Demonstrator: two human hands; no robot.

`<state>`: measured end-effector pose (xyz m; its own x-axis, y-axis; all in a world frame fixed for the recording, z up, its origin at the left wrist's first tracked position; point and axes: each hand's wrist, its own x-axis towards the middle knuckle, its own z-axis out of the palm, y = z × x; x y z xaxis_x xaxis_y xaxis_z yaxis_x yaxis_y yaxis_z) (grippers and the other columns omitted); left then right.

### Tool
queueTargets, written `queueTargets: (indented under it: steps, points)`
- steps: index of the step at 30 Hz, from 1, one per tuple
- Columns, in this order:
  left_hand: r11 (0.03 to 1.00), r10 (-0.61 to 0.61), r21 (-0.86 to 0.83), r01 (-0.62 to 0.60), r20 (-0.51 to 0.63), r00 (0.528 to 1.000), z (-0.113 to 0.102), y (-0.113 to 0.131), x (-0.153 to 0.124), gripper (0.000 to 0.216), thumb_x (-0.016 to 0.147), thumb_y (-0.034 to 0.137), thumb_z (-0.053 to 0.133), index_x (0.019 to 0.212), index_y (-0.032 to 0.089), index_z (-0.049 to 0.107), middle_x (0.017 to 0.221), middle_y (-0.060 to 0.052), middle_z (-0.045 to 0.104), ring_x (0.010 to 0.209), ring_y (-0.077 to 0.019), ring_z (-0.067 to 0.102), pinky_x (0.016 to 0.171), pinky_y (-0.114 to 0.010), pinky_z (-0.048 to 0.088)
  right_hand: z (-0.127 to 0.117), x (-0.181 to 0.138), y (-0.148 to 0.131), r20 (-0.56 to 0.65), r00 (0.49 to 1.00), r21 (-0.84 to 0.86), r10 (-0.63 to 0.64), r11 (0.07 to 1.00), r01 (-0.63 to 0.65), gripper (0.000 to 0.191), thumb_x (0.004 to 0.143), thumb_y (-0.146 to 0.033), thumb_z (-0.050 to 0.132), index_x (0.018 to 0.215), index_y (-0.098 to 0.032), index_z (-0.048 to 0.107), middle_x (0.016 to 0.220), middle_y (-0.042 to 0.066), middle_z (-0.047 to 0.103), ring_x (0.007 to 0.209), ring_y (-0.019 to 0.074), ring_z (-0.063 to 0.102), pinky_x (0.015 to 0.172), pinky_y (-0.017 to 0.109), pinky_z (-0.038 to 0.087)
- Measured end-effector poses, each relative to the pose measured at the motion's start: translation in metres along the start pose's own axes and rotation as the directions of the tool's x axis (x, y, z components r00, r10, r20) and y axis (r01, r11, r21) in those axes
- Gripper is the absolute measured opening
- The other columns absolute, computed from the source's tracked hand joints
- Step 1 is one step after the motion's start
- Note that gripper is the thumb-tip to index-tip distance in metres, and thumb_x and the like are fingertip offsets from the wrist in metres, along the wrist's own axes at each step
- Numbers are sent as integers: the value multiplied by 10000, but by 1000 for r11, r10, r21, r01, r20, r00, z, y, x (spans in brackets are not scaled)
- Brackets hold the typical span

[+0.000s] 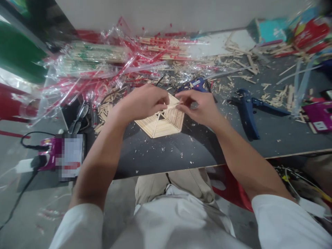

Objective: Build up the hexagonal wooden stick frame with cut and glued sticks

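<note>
A six-sided panel of thin wooden sticks (pixel 168 126), laid in rings around a small central opening, lies flat on the dark table. Across its upper left reaches my left hand (pixel 146 102), with curled fingers close to the sticks; what they hold, if anything, is hidden. At the panel's upper right, the thumb and fingers of my right hand (pixel 198 105) are pinched together over the edge. A thin wooden stick (pixel 177 104) seems to be between those fingertips, though most of it is covered.
A blue-handled cutter (pixel 247 114) lies to the right. Behind the panel are a blue device (pixel 195 84) and bundled sticks in plastic wrappers (pixel 101 55). Stick offcuts (pixel 105 112) are scattered about. Eyeglasses (pixel 80 116), a phone (pixel 72 155) and a purple power adapter (pixel 50 154) are at left.
</note>
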<state>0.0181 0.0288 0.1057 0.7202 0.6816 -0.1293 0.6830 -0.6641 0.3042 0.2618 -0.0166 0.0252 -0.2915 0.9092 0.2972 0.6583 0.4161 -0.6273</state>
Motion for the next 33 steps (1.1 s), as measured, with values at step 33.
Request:
queueTargets:
  steps: [33]
  points:
    - [976,-122,192,105,79,989,20,-15,6,347,886,119,519,1095,234,770,1024,-63,792,923,-239,711,784,-338,462,-7,5,19,121,992,-92,24,996,-12,224,980,-426,645,906,-246,755,929,76,775,799,233,675,798,402,528]
